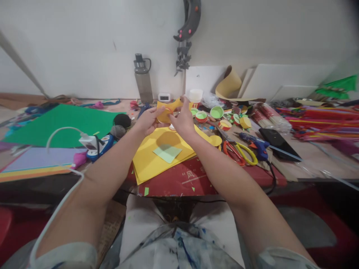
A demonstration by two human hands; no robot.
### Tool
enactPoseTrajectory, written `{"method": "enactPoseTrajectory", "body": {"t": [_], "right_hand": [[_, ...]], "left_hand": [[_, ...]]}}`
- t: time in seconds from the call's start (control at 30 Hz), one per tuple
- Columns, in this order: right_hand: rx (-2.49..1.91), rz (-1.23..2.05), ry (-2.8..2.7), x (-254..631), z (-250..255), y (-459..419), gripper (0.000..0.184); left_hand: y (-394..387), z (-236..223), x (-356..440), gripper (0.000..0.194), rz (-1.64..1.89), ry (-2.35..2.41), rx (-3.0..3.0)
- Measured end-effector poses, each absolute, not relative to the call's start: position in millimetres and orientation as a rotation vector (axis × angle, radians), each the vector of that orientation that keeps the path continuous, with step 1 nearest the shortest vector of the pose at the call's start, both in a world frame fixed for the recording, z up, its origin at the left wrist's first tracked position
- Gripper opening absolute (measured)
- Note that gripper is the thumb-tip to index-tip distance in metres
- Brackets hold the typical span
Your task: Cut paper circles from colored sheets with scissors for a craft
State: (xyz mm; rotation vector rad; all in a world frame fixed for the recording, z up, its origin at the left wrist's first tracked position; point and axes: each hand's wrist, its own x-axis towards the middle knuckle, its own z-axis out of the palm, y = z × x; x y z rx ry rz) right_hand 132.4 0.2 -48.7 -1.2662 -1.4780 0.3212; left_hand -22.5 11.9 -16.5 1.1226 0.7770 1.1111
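Observation:
Above the table, both of my hands hold a small yellow-orange sheet of paper (163, 108). My left hand (148, 120) is closed on its left edge. At the right side, my right hand (183, 117) grips the sheet with bent fingers. A thin orange curved edge shows on the sheet between the hands; I cannot make out whether it is a separate piece. Below them lie stacked yellow sheets (148, 160) with a pale green square (167, 153) on top. A yellow paper disc (215, 141) is at the stack's right edge.
Right of the stack are scissors (246, 154) with orange and yellow handles, a blue glue gun (259, 147) and a black phone (280, 144). Small round paper cups (217, 112) stand behind. A grey bottle (143, 80) is at the wall. A power strip (102, 145) and green sheet (64, 125) lie left.

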Motion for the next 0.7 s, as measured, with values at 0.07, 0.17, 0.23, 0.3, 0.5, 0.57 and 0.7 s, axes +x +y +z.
{"method": "enactPoseTrajectory", "body": {"t": [0.07,0.17,0.23,0.3,0.5,0.57,0.7], "right_hand": [[-1.298,0.323,-1.491,134,-43,-4,0.082],[-1.345,0.309,-1.498,138,-32,-11,0.073],[-1.377,0.328,-1.488,140,-24,-17,0.061],[-1.401,0.398,-1.461,143,-16,-21,0.047],[-1.54,0.3,-1.505,159,12,-13,0.019],[-1.739,0.064,-1.632,173,18,-6,0.022],[-2.326,-0.184,-1.822,211,15,4,0.033]], "left_hand": [[16,-18,-25,0.021,1.119,0.797,1.111],[23,-20,-29,0.022,1.148,0.802,1.092],[26,-21,-32,0.022,1.18,0.797,1.067],[28,-21,-34,0.021,1.2,0.803,1.037],[30,-24,-34,0.021,1.255,0.844,0.981],[30,-24,-32,0.022,1.282,0.853,0.944],[28,-23,-28,0.023,1.287,0.851,0.891]]}}
